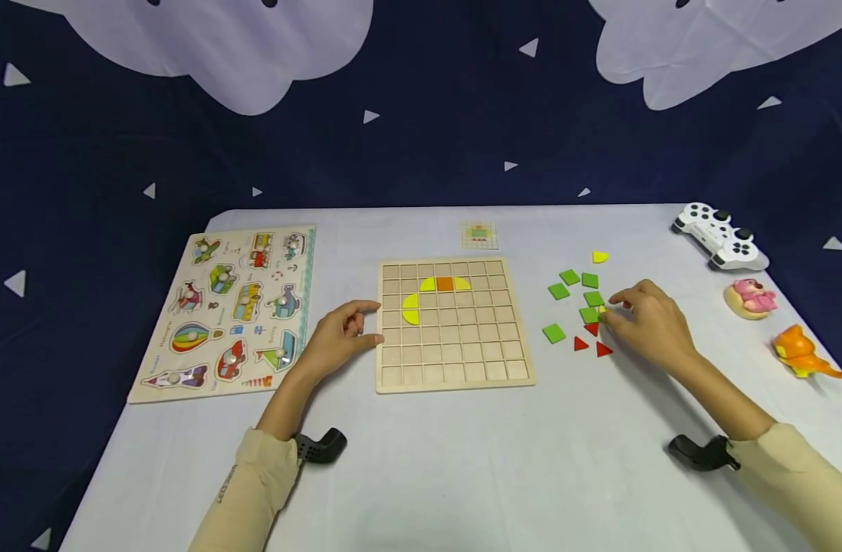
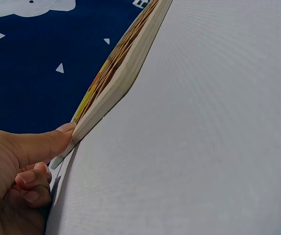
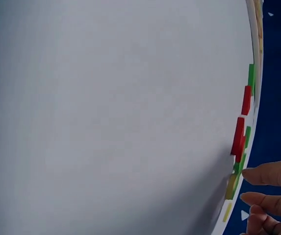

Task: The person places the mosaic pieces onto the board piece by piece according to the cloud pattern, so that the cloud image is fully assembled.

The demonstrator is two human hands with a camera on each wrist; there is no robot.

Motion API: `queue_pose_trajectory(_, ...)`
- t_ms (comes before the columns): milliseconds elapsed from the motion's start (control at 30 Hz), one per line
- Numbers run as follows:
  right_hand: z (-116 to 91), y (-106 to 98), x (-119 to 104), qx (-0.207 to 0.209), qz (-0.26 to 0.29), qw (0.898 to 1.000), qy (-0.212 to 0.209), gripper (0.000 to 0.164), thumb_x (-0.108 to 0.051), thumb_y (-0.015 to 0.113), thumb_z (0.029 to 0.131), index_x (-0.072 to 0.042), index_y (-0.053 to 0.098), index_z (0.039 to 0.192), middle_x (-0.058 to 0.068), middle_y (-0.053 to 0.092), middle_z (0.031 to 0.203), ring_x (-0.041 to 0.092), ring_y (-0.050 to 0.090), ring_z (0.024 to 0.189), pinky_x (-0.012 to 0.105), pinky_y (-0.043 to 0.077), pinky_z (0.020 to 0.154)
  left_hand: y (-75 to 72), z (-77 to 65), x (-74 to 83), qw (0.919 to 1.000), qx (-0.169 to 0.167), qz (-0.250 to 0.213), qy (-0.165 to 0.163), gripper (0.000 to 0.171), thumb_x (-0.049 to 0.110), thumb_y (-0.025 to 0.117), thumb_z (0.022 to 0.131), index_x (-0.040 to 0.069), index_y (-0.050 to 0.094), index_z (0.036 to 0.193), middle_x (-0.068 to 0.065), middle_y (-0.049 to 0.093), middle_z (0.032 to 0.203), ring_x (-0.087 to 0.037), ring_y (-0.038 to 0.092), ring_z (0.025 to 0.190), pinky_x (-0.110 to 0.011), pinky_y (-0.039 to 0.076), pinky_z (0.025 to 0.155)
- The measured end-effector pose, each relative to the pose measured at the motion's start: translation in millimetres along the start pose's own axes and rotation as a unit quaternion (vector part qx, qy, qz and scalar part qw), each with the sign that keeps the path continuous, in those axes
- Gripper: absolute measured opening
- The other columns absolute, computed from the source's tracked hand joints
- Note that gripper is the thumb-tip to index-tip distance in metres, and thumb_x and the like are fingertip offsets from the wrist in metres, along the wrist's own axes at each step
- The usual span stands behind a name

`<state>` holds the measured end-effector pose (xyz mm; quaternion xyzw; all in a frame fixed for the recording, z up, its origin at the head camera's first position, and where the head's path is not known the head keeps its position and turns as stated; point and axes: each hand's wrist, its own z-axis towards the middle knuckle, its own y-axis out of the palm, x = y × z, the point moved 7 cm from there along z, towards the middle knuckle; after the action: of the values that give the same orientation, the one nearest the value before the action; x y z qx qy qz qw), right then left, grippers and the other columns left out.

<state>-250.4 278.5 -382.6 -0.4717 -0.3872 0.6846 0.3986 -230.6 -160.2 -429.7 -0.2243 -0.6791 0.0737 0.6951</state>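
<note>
A wooden grid board lies mid-table, holding an orange square and several yellow rounded pieces. My left hand touches the board's left edge with thumb and index finger set apart; its other fingers are bent. The left wrist view shows the thumb against that edge. To the right, my right hand reaches to a yellow piece beside a green tile. In the right wrist view a gap separates thumb and index finger near the yellow piece. Red triangles lie just below.
Several green tiles and another yellow piece lie right of the board. A small pattern card sits behind it. At left is a picture puzzle board; at right, a white game controller, a pink toy and an orange toy.
</note>
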Motion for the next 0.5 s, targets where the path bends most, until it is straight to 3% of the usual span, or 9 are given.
queue_pose_trajectory(167,-5,3,6,-0.021,-0.014,1.0,-0.007,0.027,-0.013,0.074,0.081,0.008,0.072,0.098,0.019,0.057,0.088,0.032,0.054,0.076,0.042,0.039,0.063,-1.3,0.0,-0.6,1.0,-0.002,-0.005,0.002,0.051,0.004,0.075,0.086,-0.002,0.057,0.133,-0.005,0.041,0.078,-0.013,0.036,0.067,-0.023,0.032,0.064)
queue_pose_trajectory(233,-6,4,7,-0.029,-0.014,0.999,-0.01,0.026,-0.012,0.075,0.081,0.007,0.072,0.098,0.019,0.058,0.088,0.031,0.054,0.075,0.041,0.039,0.063,-0.9,3.1,-10.4,1.0,-0.002,-0.007,0.003,0.052,0.007,0.076,0.085,0.002,0.058,0.133,-0.003,0.041,0.078,-0.013,0.036,0.067,-0.023,0.032,0.063)
queue_pose_trajectory(500,-7,4,13,-0.048,-0.016,0.999,-0.013,0.024,-0.003,0.069,0.08,0.003,0.074,0.103,0.018,0.057,0.088,0.029,0.053,0.077,0.037,0.037,0.062,0.1,2.2,-10.5,1.0,-0.001,-0.004,-0.002,0.052,0.007,0.076,0.085,0.002,0.058,0.134,-0.003,0.041,0.079,-0.013,0.036,0.067,-0.022,0.032,0.062)
